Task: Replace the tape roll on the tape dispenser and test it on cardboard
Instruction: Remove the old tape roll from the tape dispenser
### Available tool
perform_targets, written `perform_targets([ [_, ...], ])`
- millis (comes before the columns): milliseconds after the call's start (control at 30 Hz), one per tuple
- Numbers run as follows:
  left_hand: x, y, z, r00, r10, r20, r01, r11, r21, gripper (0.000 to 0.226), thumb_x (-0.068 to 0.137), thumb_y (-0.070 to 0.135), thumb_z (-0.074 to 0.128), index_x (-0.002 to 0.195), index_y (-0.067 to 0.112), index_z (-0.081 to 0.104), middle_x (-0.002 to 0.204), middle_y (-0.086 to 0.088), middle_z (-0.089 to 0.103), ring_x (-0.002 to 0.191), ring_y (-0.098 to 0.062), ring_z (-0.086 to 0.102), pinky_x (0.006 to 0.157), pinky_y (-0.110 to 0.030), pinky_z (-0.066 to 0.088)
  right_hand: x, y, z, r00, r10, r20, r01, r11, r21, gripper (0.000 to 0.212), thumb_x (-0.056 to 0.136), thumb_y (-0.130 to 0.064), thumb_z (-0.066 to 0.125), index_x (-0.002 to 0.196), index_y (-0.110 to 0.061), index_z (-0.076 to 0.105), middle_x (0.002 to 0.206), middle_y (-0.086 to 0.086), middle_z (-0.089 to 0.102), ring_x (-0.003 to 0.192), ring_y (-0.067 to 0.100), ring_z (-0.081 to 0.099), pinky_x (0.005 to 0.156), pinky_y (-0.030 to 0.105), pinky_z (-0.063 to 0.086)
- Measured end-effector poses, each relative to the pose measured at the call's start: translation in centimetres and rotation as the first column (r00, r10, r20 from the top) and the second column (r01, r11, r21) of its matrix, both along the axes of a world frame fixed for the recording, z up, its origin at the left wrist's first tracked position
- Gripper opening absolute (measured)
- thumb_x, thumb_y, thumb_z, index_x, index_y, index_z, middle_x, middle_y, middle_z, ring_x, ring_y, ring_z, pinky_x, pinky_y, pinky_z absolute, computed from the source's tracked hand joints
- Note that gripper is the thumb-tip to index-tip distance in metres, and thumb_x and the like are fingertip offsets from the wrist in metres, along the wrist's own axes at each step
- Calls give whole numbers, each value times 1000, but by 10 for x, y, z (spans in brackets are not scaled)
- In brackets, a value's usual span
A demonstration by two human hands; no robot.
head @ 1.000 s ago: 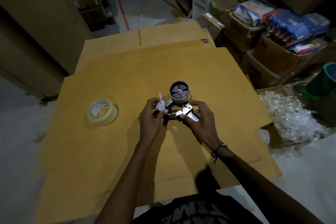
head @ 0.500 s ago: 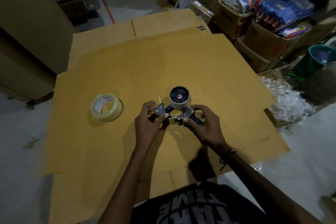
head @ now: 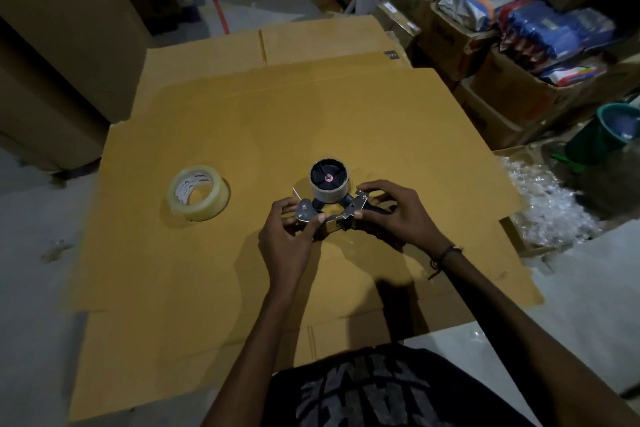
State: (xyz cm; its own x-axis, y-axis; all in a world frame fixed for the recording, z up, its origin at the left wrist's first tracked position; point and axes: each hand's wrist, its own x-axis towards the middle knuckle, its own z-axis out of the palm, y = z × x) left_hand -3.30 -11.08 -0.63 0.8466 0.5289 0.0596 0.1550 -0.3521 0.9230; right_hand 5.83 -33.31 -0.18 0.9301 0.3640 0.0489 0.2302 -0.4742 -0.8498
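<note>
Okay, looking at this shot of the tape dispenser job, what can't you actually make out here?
All from the head view:
- Dispenser handle: mostly covered by the right hand.
- Its blade end: hidden under the left hand and its fingers.
- Print inside the loose tape roll: too small and dim to read.
- Whether any tape is left on the core on the dispenser: too dark to tell.
- Shirt lettering: cut off by the bottom edge.

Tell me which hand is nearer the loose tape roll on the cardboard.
Left. The left hand holds the dispenser just right of the tape roll; the right hand is farther right.
</note>
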Motion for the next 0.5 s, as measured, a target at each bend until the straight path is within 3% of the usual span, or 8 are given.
perform_targets([
  [133, 7, -5, -1, 1000, 5, -11, -5, 1000, -26, 38, 86, 30, 87, 118, 28, 67, 109, 34, 64, 97, 22, 60, 71, -1, 43, -10, 3, 0, 996, -87, -31, 89, 995, 46, 44, 84, -33, 90, 123, -24, 73, 116, -23, 71, 97, -10, 66, 76, 7, 49],
  [200, 13, -6, -2, 1000, -17, -20, 16, 999, -39, 36, 90, 27, 83, 121, 27, 67, 114, 31, 66, 102, 18, 61, 77, -3, 44, -25, 9, -6, 983, -180, -48, 184, 978, 99, 42, 85, -35, 90, 122, -27, 72, 114, -21, 72, 94, -8, 67, 71, 10, 53],
  [333, 25, -6, -4, 997, -62, -38, 59, 996, -64, 35, 94, 24, 79, 126, 25, 66, 125, 14, 69, 113, -4, 63, 88, -16, 48, -44, 17, -21, 951, -308, -5, 308, 947, 91, 48, 86, -46, 86, 127, -27, 67, 119, -9, 73, 102, 8, 68, 77, 38, 62],
  [500, 29, -5, -3, 997, -63, -53, 59, 996, -71, 34, 93, 20, 80, 122, 28, 67, 117, 25, 67, 109, 12, 61, 82, -15, 47, -40, 18, -20, 951, -305, -51, 308, 946, 104, 52, 84, -55, 84, 126, -31, 64, 117, -12, 71, 98, 14, 72, 73, 41, 64],
])
